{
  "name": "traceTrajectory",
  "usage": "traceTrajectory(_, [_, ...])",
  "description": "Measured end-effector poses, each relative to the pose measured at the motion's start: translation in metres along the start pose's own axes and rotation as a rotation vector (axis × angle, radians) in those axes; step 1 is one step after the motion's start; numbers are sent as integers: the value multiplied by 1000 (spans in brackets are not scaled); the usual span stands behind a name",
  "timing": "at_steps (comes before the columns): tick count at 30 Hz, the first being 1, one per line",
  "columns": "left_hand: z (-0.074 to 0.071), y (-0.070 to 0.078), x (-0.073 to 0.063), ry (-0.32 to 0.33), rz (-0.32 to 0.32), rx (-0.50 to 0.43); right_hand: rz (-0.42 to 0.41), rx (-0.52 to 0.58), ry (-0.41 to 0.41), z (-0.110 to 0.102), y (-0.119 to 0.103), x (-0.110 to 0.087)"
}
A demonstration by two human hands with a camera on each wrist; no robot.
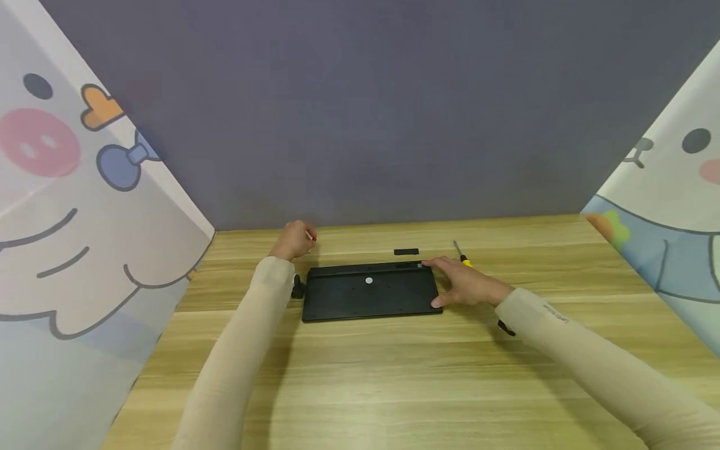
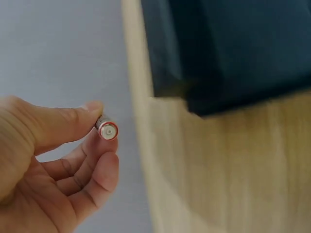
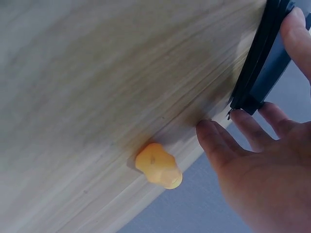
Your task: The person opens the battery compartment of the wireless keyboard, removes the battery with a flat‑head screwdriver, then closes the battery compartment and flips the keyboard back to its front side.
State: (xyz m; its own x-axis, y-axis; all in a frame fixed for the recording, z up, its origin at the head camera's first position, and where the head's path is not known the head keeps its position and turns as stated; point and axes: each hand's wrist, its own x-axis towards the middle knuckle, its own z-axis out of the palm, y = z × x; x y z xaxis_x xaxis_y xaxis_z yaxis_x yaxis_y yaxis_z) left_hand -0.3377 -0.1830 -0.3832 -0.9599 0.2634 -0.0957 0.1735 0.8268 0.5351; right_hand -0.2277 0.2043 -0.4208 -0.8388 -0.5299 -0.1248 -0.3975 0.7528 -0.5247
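A black keyboard [image 1: 371, 297] lies underside up on the table, with a round white sticker in its middle. Beyond its far left corner, my left hand [image 1: 297, 239] pinches a small battery [image 2: 108, 130] between thumb and fingers. The battery's flat end with a red ring faces the left wrist camera. My right hand [image 1: 467, 284] spans the keyboard's right end, fingertips touching its far corner and the thumb at its near corner. Just beyond the far edge lies a small black cover [image 1: 406, 251].
A screwdriver [image 1: 464, 260] with a yellow and black handle lies right of the keyboard, close by my right hand. The wooden table [image 1: 360, 387] meets a grey panel [image 1: 360, 125] at the back. Walls with cartoon prints [image 1: 56, 187] stand on both sides.
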Motion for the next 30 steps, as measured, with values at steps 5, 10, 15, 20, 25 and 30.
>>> traceTrajectory(5, [4,-11,5,-63,-93,38,-6,7,-8,0,-2,2])
traceTrajectory(10, [9,-13,12,-116,-166,59,3,7,-22,1,-1,4])
traceTrajectory(15, [14,-10,20,-121,-166,74,14,-1,-8,0,4,2])
traceTrajectory(20, [9,-9,15,-151,-143,100,13,-8,-6,0,2,2])
traceTrajectory(25, [5,-11,11,-175,-111,124,18,-10,-8,-1,1,0])
traceTrajectory(30, [1,-15,-2,-165,-35,114,13,-16,-9,0,3,0])
